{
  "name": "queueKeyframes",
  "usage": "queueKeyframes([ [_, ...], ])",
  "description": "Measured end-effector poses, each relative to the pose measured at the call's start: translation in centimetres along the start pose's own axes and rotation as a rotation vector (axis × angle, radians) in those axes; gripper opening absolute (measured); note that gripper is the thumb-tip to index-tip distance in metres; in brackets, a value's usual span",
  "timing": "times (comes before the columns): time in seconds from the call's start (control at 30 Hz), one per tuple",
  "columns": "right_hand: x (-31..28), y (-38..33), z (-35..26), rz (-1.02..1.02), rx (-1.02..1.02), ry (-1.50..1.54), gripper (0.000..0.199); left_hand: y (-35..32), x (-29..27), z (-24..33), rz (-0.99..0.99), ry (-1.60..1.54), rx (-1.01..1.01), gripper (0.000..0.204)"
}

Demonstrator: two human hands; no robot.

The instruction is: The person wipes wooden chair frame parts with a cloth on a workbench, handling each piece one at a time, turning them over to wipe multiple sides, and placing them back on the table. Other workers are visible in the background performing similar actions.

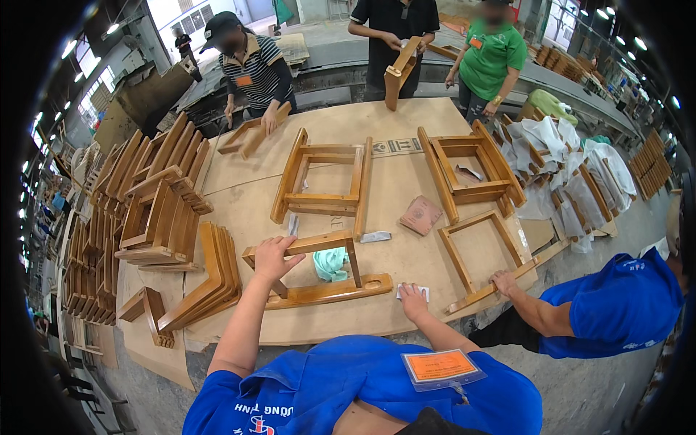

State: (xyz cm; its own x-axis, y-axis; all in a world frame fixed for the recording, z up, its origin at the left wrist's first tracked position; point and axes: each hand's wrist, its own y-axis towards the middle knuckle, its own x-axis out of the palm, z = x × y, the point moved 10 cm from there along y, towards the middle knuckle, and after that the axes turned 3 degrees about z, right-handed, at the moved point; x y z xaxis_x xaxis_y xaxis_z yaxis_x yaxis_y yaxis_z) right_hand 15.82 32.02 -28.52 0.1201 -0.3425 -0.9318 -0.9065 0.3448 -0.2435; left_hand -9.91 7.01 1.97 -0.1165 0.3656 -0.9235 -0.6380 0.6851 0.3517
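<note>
A varnished wooden chair-like frame (319,248) stands before me on the cardboard-covered table, its lower rail (333,291) on the surface. My left hand (272,259) grips the left end of its upper rail. My right hand (413,301) is low on the table's near edge, fingers over a small white sheet (425,293) partly hidden beneath them. A crumpled mint-green cloth (331,264) shows through the frame's opening. Beyond the frame lie a grey-white folded strip (375,236) and another strip (293,224).
Two assembled frames (322,198) (475,170) lie farther back, with a brown sheet (420,215) between. Stacked wooden frames (163,217) crowd the left side. A co-worker's hand (503,282) holds a frame (484,250) at right; other people work across the table.
</note>
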Motion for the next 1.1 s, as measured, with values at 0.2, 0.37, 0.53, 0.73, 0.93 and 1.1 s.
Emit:
queueKeyframes([
  [0.2,0.44,0.16,0.18,-0.018,0.002,-0.012,0.044,-0.06,-0.12,0.12,0.011,0.003,0.006,0.044],
  [0.37,0.39,0.13,0.16,-0.015,0.0,-0.007,0.044,-0.06,-0.15,0.19,-0.003,0.005,0.002,0.044],
  [0.53,0.16,-0.02,0.09,0.003,-0.005,-0.002,0.044,-0.13,-0.02,0.21,-0.028,0.009,-0.009,0.043],
  [0.73,0.14,-0.06,0.08,0.018,-0.009,0.003,0.043,-0.23,-0.22,0.36,-0.019,0.023,-0.001,0.042],
  [0.93,0.2,0.03,0.15,0.016,-0.006,0.029,0.043,-0.32,-0.19,0.37,-0.013,0.002,0.005,0.042],
  [1.1,0.37,0.13,0.19,0.003,-0.004,0.022,0.043,-0.44,-0.17,0.37,-0.014,0.018,0.004,0.042],
])
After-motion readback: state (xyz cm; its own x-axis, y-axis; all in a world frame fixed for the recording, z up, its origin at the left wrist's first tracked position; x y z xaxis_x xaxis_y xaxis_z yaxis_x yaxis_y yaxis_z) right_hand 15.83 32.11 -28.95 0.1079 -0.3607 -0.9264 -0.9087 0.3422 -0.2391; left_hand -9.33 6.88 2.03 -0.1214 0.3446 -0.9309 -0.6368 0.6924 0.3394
